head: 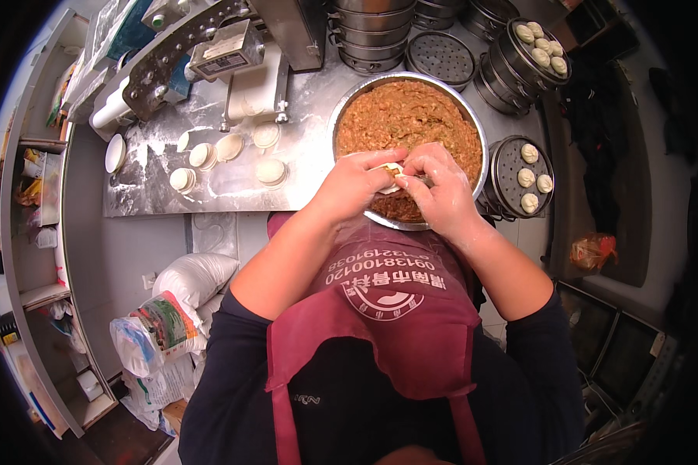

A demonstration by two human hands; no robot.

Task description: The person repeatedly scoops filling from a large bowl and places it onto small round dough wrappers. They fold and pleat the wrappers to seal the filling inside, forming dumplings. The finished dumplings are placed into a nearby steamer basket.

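Over a large metal bowl of minced filling, both floury hands meet at a partly folded dough wrapper with filling visible inside. My left hand cups the wrapper from the left. With fingertips on the wrapper's right edge, my right hand pinches the dough. To the left, stacks of round dough wrappers lie on the floured steel table. Pleated buns sit apart on a perforated steamer tray at the right, and more buns rest on a taller steamer stack.
A dough machine with a short conveyor stands at the back left. Steamer stacks and a perforated steamer tier are behind the bowl. A small white dish lies at the table's left end. Filled sacks stand below the table's left part.
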